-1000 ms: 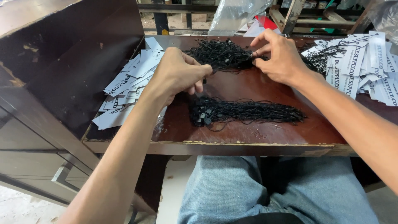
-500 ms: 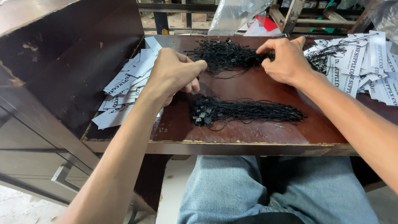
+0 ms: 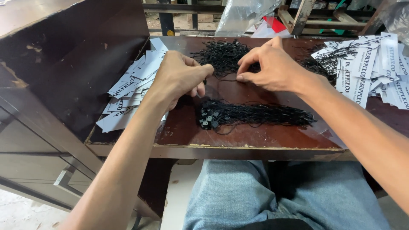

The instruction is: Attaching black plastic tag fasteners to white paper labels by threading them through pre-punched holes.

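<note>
Strings (image 3: pixel 221 55), a loose black tangle at the far middle of your desk (image 3: pixel 255 140). Your right hand (image 3: pixel 272 66) has come in from the right since a second ago; its fingertips now rest pinched at the tangle's edge. Your left hand (image 3: pixel 181 76) has closed in beside it, fingers curled tight, apparently nipping one strand. Both grips have converged. A tidy bundle (image 3: pixel 251 115) lies nearer you; white tags (image 3: pixel 132 89) stack left, more tags (image 3: pixel 366 68) right.
</note>
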